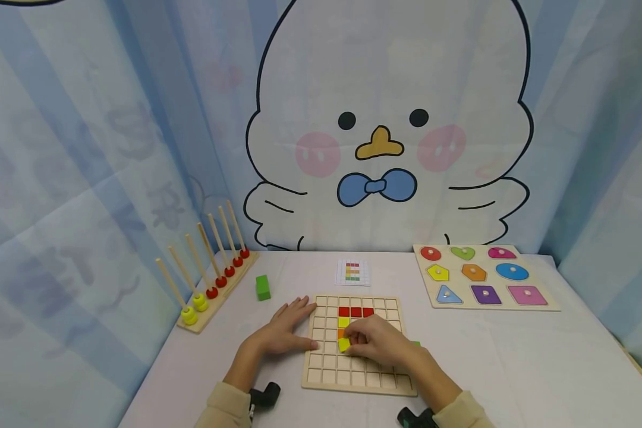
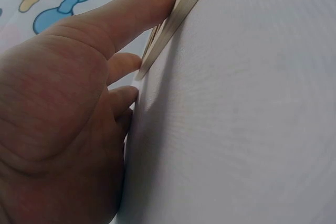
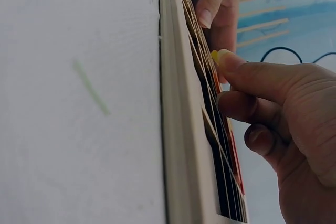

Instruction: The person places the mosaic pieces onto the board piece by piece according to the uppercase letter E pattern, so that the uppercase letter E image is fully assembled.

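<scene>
A wooden grid board [image 1: 329,377] lies on the white table in the head view. Between thumb and fingers, my right hand [image 1: 377,340] pinches a yellow block [image 1: 344,345] over the board, just below an orange block [image 1: 340,334]. A row of red blocks [image 1: 355,312] sits in the grid's upper part, with another yellow block [image 1: 343,322] under its left end. My left hand [image 1: 283,330] rests at the board's left side, fingers extended; its thumb [image 2: 142,11] touches the wooden edge in the left wrist view. Part of the grid is hidden behind my right hand.
A small pattern card [image 1: 353,273] lies behind the board, and a green block [image 1: 263,288] stands left of it. On the left is a peg rack [image 1: 198,324] with red and yellow beads. A shape puzzle [image 1: 487,291] lies at right. Curtains [image 1: 385,71] enclose the table.
</scene>
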A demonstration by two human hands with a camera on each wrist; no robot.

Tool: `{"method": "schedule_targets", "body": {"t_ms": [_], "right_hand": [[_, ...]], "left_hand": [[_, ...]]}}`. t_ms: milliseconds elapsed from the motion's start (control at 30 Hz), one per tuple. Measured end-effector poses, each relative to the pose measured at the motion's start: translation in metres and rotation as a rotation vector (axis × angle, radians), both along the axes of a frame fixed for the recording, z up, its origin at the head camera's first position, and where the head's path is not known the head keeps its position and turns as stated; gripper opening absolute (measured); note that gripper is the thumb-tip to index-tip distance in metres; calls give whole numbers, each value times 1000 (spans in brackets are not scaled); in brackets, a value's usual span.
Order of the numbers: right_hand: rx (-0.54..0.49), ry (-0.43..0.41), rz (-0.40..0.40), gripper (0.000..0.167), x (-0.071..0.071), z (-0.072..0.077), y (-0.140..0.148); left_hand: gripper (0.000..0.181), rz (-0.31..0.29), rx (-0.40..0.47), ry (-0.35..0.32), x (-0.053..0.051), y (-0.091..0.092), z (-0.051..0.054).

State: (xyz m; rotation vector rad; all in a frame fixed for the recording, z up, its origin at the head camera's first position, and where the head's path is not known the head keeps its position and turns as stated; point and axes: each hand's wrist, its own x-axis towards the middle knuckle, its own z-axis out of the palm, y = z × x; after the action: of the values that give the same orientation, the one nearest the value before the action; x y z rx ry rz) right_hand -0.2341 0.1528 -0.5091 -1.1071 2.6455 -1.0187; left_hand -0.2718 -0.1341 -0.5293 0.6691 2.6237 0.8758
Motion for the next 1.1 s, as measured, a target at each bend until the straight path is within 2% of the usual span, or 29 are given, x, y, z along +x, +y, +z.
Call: {"method": "schedule_targets", "body": {"t_ms": [367, 767, 1100], "right_hand": [[21, -58, -16, 15, 0, -2, -1], [63, -84, -72, 18, -1, -3, -4], [74, -101, -71, 19, 0, 0, -6]], "left_hand": [[95, -2, 4, 6, 1, 0, 1], [95, -8, 5, 12, 0, 0, 0], [94, -17, 11, 8, 2, -1, 1]]}}
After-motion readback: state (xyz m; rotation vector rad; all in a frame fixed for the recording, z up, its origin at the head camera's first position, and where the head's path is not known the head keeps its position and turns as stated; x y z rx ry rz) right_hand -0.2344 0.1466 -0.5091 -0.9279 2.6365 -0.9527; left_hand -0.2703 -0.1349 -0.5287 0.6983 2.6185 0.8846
